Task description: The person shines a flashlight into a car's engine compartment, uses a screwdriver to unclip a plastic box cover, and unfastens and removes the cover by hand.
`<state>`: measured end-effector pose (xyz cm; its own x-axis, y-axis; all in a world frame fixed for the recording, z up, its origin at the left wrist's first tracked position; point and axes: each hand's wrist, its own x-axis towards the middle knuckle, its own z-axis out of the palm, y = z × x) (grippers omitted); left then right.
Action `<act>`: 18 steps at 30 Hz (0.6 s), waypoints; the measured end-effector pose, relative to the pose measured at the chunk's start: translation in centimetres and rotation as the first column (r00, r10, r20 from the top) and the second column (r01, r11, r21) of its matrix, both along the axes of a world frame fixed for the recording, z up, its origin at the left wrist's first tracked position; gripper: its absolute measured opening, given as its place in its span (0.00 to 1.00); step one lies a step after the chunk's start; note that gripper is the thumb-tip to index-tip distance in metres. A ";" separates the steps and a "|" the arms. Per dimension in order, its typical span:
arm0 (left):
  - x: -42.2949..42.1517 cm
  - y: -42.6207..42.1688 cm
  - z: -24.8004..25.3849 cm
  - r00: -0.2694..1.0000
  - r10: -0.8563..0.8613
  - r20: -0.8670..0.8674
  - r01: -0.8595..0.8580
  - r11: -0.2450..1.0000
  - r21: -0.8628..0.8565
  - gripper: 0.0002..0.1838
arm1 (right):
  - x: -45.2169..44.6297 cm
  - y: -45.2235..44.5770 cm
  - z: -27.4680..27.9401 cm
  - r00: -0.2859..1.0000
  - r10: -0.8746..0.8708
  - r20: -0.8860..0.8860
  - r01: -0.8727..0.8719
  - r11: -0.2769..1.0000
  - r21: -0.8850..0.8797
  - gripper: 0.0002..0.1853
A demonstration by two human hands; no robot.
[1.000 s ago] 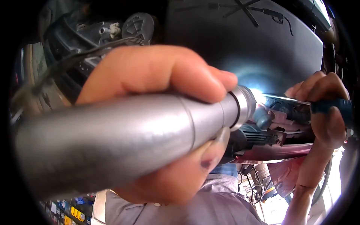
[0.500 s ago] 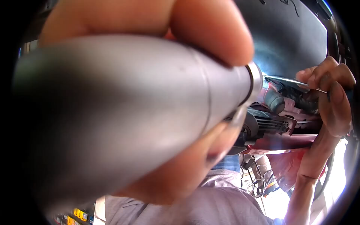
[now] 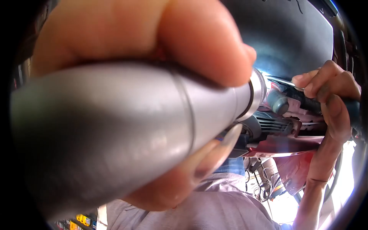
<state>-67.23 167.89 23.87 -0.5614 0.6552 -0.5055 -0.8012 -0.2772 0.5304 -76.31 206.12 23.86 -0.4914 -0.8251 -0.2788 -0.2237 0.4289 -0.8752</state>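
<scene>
left grip [image 3: 191, 42] around flashlight [image 3: 130, 122], right grip [image 3: 337, 84] around tool [image 3: 353, 110], dark panel [image 3: 287, 36] above, cables [image 3: 264, 185] below

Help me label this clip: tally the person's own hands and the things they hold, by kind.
Hands: 2 (left hand, right hand)
Silver flashlight: 1
Screwdriver-like tool: 1
Total: 4

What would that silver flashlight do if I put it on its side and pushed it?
The silver flashlight would probably roll, because its body looks round. It may feel a bit slippery, since its surface looks smooth and shiny. It's likely stiff too: it shows no bend where the left hand grips it.
</scene>
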 end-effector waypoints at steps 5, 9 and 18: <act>0.9 0.1 -0.5 0.994 0.111 0.010 -0.112 0.993 0.038 0.28 | 0.0 -2.5 1.5 0.996 -0.087 -0.024 0.089 0.985 0.149 0.15; 1.7 -0.2 -2.6 0.963 0.208 -0.174 -0.188 0.974 0.125 0.29 | -0.7 -3.2 1.3 0.995 -0.098 -0.009 0.099 0.990 0.104 0.17; 3.4 5.7 -6.3 0.499 0.381 -0.778 -0.633 0.774 -0.027 0.27 | -0.5 -3.1 -0.3 0.991 -0.115 -0.070 0.112 0.992 -0.049 0.19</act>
